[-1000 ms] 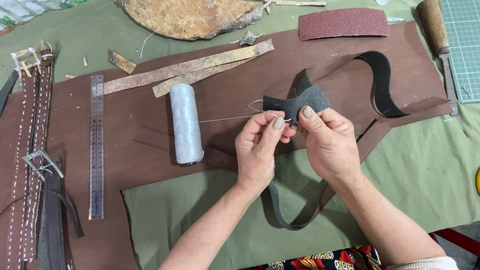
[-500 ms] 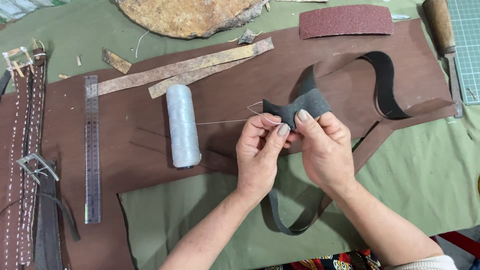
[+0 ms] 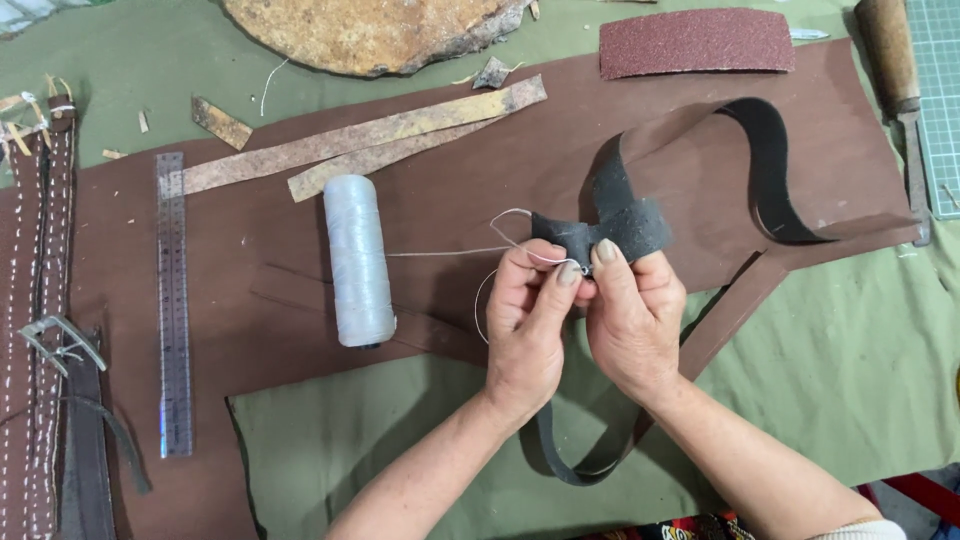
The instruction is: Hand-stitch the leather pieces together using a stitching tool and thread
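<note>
Drawn closer together around the folded end of the dark strap (image 3: 610,228): left hand (image 3: 527,330) and right hand (image 3: 630,320), fingertips now pinching at its lower edge. Looped higher beside the fold: white thread (image 3: 505,222), formerly lying nearly straight.

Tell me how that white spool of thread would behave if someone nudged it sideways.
The spool of thread lies on its side on the brown leather sheet, and it is round, so it would probably roll. Thread runs from it toward the left hand, so a roll might tug that line. It looks small and tightly wound, likely light.
</note>
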